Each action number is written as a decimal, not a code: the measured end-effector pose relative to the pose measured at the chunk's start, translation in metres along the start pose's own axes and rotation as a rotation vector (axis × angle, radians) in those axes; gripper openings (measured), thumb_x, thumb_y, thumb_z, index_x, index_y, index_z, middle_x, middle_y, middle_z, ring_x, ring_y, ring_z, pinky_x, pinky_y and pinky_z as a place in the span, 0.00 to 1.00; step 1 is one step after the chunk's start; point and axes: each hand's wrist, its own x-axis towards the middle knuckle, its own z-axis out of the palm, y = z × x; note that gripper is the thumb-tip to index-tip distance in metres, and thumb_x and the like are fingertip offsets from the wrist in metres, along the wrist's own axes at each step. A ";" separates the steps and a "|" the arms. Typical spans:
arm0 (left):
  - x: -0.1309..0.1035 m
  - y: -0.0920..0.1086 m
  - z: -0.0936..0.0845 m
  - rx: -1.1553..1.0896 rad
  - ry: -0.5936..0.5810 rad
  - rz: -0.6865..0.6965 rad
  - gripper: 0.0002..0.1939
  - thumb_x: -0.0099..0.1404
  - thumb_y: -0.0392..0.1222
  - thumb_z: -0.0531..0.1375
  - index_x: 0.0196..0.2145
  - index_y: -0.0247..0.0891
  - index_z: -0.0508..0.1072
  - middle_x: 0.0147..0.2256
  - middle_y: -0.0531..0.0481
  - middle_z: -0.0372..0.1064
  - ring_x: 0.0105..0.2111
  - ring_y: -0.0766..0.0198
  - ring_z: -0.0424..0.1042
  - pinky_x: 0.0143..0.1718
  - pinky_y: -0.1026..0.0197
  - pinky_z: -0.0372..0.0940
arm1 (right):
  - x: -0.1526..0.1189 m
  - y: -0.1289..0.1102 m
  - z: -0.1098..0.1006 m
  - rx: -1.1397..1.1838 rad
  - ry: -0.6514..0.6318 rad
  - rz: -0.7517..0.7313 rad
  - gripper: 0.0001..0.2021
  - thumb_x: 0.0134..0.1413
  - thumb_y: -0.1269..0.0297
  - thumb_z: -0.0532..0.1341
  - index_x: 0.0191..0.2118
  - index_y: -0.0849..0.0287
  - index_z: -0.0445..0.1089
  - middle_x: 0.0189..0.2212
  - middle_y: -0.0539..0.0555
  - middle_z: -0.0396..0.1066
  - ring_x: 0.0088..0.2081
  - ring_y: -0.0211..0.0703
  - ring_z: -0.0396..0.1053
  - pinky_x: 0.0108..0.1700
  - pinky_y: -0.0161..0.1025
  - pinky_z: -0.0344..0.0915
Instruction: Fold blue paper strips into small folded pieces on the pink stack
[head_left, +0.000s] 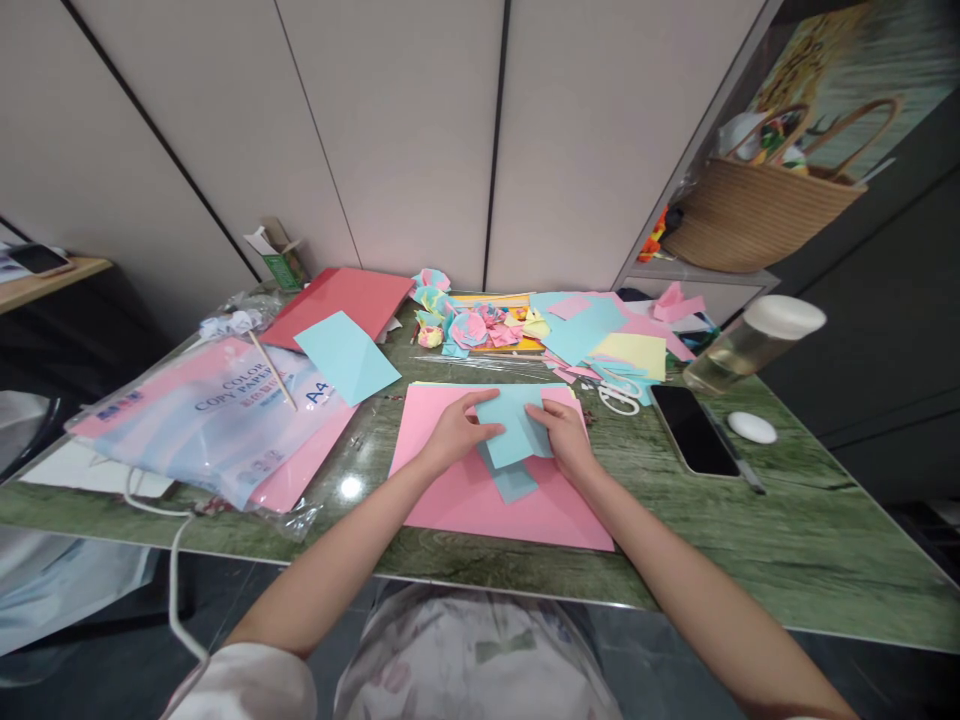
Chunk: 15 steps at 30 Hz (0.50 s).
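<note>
The left hand point(455, 437) and right hand point(568, 440) are both partly closed on a light-blue paper square point(511, 432), one at each side edge, thumbs on its face. It is held over a smaller blue paper piece point(517, 484) and a stack of pink paper point(435, 505) on the green worktop point(825, 550). Beyond the stack lie white-handled scissors point(619, 397) and crumpled paper flowers point(471, 328); a smartphone point(694, 432) lies to the right, a color copy paper packet point(232, 410) to the left.
</note>
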 end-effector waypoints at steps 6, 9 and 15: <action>0.001 -0.002 0.000 0.002 0.008 -0.002 0.30 0.45 0.39 0.64 0.48 0.37 0.64 0.47 0.43 0.64 0.36 0.61 0.68 0.34 0.61 0.66 | 0.001 0.001 0.000 0.007 0.008 0.010 0.17 0.34 0.49 0.61 0.26 0.58 0.68 0.16 0.48 0.65 0.22 0.41 0.62 0.22 0.35 0.54; 0.002 -0.004 0.001 -0.012 0.006 -0.017 0.30 0.45 0.39 0.64 0.48 0.36 0.64 0.46 0.43 0.64 0.35 0.61 0.69 0.34 0.60 0.66 | 0.000 0.001 0.000 0.015 -0.002 0.020 0.16 0.34 0.49 0.61 0.26 0.58 0.68 0.18 0.48 0.67 0.22 0.41 0.63 0.22 0.35 0.55; 0.004 -0.008 -0.004 -0.057 -0.036 -0.026 0.31 0.45 0.39 0.64 0.48 0.38 0.64 0.46 0.44 0.64 0.36 0.61 0.68 0.34 0.59 0.66 | -0.001 -0.003 -0.002 0.028 -0.049 0.054 0.16 0.36 0.52 0.61 0.27 0.60 0.69 0.22 0.50 0.70 0.23 0.41 0.65 0.23 0.35 0.57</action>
